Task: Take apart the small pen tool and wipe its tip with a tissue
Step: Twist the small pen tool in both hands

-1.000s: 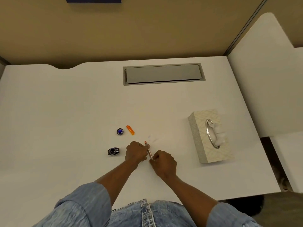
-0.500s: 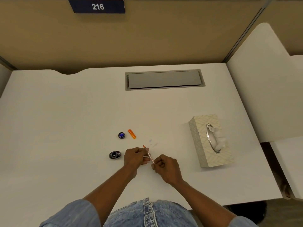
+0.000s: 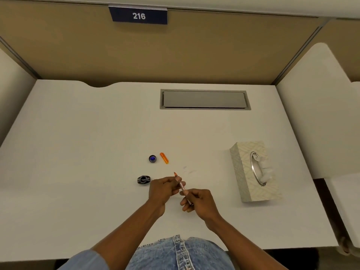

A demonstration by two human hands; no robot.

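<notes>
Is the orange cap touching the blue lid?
Apart. The head view shows bare desk between the orange cap and blue lid.

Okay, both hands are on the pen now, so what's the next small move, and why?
Probably twist and pull the two halves apart. The left hand grips the pen near its tip and the right hand grips the rear, the orange cap already lies on the desk, and the tissue box waits untouched.

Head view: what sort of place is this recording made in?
Most likely an office or study cubicle: a white desk enclosed by tan partition panels, a numbered sign reading 216, and a cable hatch set into the desktop.
</notes>
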